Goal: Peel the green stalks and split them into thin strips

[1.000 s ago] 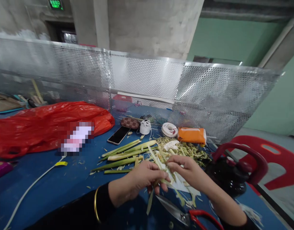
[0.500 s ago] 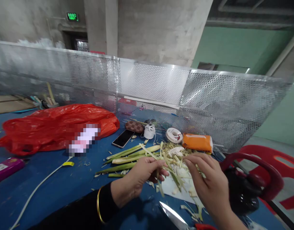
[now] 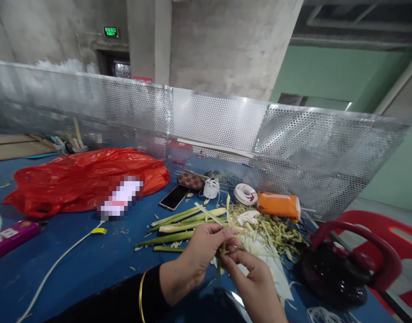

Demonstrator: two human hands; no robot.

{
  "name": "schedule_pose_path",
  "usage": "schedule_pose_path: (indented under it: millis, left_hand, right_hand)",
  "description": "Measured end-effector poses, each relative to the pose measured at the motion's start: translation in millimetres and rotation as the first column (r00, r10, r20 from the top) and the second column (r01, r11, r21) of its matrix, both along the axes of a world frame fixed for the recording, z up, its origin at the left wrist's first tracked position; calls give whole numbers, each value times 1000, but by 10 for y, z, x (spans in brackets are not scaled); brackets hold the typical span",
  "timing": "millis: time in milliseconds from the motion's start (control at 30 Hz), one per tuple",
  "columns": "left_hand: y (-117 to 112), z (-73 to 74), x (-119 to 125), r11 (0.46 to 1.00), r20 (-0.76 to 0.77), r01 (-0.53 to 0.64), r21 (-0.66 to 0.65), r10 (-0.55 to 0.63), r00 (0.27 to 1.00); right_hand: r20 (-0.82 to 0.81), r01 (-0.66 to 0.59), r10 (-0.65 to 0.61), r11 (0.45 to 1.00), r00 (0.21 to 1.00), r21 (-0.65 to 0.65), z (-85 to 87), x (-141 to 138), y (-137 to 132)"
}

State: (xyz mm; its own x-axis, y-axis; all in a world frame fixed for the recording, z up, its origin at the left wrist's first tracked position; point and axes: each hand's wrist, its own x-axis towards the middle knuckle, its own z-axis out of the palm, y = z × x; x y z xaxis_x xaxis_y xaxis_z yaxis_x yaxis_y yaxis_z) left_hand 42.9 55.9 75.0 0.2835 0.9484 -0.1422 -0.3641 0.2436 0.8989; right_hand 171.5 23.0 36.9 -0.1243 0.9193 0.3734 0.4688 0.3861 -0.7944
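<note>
My left hand point(image 3: 201, 246) is closed in a pinch on a thin green plant strip point(image 3: 223, 250), at the middle of the blue table. Fingers of my right hand point(image 3: 253, 273) close on the same strip just below and to the right, nearly touching the left fingertips. Beyond my left wrist lie several long green stalks point(image 3: 180, 235) side by side. A heap of shredded green peelings point(image 3: 279, 233) spreads past my right hand, partly over a white paper sheet point(image 3: 276, 271). A knife blade point(image 3: 237, 299) shows below my right hand, its handle hidden.
A dark kettle point(image 3: 336, 278) with a red handle stands at right, beside a red chair point(image 3: 363, 220). Behind the peelings are an orange packet point(image 3: 278, 206) and a ribbon roll point(image 3: 245, 194). A phone point(image 3: 175, 197) and red plastic bag point(image 3: 88, 179) lie left, before a perforated metal screen point(image 3: 215, 116).
My right hand has moved left from above the peelings to meet the left hand and pinch the strip. My left hand stays pinched on it. The view has shifted slightly.
</note>
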Motion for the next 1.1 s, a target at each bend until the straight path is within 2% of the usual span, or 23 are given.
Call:
schedule_pose_path:
  millis: [167,333,467,633,833,1000,1100]
  left_hand:
    - [23,-3,-30,999,-95,20,26,-17,995]
    - [31,9,-54,999,-130,27,30,-23,991]
    - [41,34,-67,997,-99,42,63,-36,994]
    - [54,5,-64,996,-136,46,80,-35,990]
    - [46,-65,-38,996,-141,91,18,-88,986]
    - [40,12,-77,976,-120,212,54,-205,971]
    - [45,80,-106,973,-160,215,82,-200,967]
  right_hand:
    - [-170,-61,39,990,985,-124,-2,8,29]
    - [-354,-205,101,941,930,-268,29,-29,11]
    - [-422,-203,79,945,903,-258,86,-51,-38]
    - [-466,-358,196,888,863,-290,74,-37,-22]
    - [-482,-216,25,913,876,-346,-53,-81,15]
    - [-496,-287,94,900,863,-329,8,-27,31]
    - [-529,-294,86,899,844,-323,57,-5,26]
